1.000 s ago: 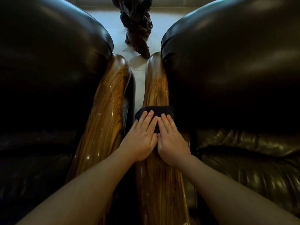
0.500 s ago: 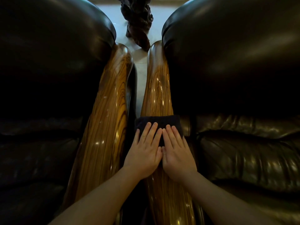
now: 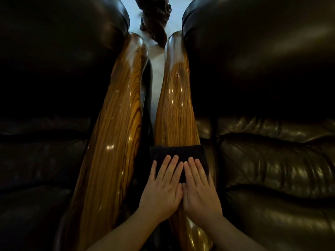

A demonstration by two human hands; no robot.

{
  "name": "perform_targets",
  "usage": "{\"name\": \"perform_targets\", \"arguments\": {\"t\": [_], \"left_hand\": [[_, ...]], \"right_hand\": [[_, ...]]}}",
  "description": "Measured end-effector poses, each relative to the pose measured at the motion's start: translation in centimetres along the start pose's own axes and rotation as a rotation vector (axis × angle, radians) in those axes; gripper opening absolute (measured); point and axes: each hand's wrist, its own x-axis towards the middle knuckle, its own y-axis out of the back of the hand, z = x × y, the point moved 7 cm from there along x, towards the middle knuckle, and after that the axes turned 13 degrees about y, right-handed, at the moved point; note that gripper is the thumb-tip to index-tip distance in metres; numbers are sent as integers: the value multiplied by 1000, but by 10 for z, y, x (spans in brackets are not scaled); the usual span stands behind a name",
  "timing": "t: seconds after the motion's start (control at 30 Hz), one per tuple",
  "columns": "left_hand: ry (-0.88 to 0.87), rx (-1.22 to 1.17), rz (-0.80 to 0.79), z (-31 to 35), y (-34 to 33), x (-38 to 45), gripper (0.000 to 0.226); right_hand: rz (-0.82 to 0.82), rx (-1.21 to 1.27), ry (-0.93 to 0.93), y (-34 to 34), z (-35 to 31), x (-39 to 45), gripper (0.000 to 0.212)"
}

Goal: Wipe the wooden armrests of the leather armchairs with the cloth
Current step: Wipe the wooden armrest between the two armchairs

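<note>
Both bare forearms reach forward from the lower edge and converge. The left hand (image 3: 163,189) and right hand (image 3: 200,192) lie palm down, side by side, thumbs touching along their inner edges. Fingers are straight and slightly spread, pointing away from the person, pressed flat on what lies beneath.

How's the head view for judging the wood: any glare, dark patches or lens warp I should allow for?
Head view: dim overall; the leather armchairs sink to near black at the backs. Small bright glints dot the left armrest and right armrest. The dark cloth under the left hand and right hand shows little texture. Wide-angle bowing curves both armrests. Focus is sharp.
</note>
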Motion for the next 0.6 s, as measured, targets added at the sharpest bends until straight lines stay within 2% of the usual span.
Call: {"name": "perform_targets", "arguments": {"t": [0.2,0.33,0.4,0.47,0.53,0.6], "left_hand": [[-2,-73,-7,-2,17,-1,55],[-14,-124,81,-15,49,18,51],[67,-149,116,-33,60,34,56],[167,-223,84,-50,62,46,65],[220,-323,20,-57,58,51,71],[248,-329,0,-57,58,51,70]], "right_hand": [[-77,-33,-32,9,-3,1,61],[-5,-50,1,36,-6,9,58],[75,-52,60,54,-2,19,49],[131,-48,79,69,6,32,44],[137,-56,51,77,14,43,50],[48,-79,26,79,18,54,61]]}}
